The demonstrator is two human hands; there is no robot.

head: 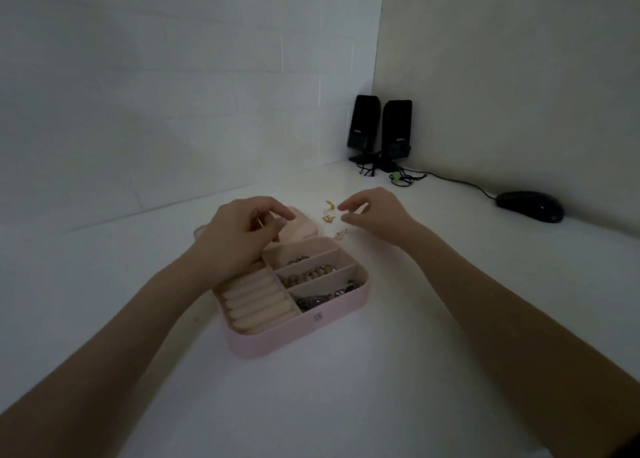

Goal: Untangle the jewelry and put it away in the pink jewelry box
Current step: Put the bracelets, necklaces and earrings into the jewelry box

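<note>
Head view: the pink jewelry box (pixel 298 333) lies open on the surface, three compartments filled. Left hand (pixel 239 236) hovers loosely curled, empty; right hand (pixel 377 215) seemingly empty, reaching for the gold earrings (pixel 329 217). Next: a fine pinch.

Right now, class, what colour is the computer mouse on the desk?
Black; the computer mouse shows best in the head view, at the right.
</note>
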